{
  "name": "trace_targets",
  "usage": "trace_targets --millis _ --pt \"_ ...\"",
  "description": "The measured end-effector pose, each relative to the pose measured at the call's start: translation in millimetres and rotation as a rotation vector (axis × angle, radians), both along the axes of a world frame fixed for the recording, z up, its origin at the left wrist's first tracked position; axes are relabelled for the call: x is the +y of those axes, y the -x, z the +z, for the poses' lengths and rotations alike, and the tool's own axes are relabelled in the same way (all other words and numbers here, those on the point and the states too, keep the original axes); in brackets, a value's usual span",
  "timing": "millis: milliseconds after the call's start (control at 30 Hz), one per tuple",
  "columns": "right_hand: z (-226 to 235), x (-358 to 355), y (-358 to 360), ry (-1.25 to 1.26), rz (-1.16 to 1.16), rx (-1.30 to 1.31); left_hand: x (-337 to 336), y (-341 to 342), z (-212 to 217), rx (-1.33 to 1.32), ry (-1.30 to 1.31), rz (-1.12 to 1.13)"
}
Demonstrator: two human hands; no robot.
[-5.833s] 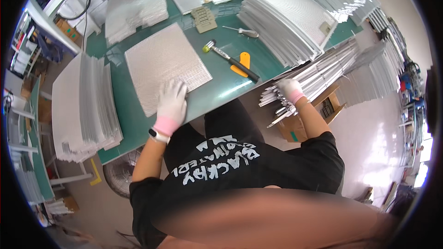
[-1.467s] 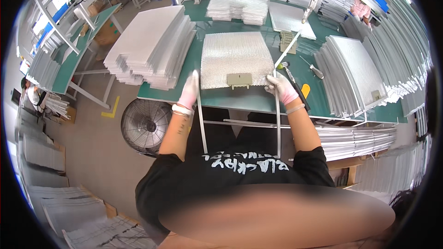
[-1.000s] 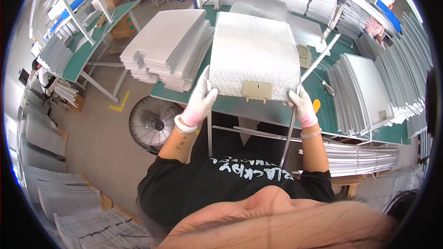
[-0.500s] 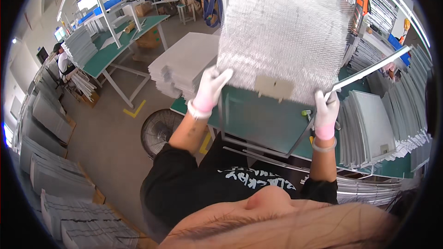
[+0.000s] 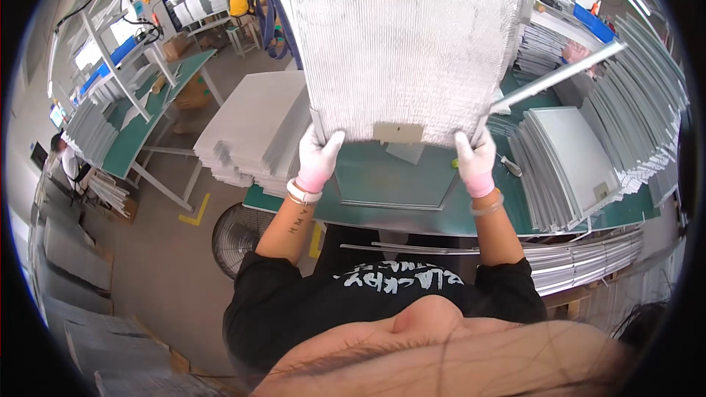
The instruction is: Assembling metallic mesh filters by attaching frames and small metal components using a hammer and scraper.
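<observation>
Large silvery ribbed mesh panel, rectangular w/ small tan tab at bottom edge (image 5: 401,44), held upright above near edge of green-topped workbench (image 5: 397,184). Left gloved hand (image 5: 318,160) and right gloved hand (image 5: 475,162) each clamped on a bottom corner. Prob. light, thin, somewhat flexy; best gripped at the edges, both sides.

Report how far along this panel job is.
Done: finished-looking panels are stacked at the left. In hand: the left hand and right hand hold one ribbed mesh panel upright above the green bench; the right hand also grips a metal strip. Left: many panels at the right.
</observation>
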State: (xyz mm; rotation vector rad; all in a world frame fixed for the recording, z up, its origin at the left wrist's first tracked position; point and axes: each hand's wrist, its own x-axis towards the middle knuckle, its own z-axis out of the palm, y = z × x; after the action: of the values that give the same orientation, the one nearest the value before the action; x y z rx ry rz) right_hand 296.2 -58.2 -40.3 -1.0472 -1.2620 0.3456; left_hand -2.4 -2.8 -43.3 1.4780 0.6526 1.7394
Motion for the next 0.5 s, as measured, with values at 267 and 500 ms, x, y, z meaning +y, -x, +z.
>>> trace_targets --millis 267,500 --pt "-39 -21 -6 0.062 0.236 0.051 -4 31 -52 0.219 0.188 -0.282" --pt "25 -1 -18 0.179 0.096 0.077 15 18 18 0.027 0.1 -0.245"
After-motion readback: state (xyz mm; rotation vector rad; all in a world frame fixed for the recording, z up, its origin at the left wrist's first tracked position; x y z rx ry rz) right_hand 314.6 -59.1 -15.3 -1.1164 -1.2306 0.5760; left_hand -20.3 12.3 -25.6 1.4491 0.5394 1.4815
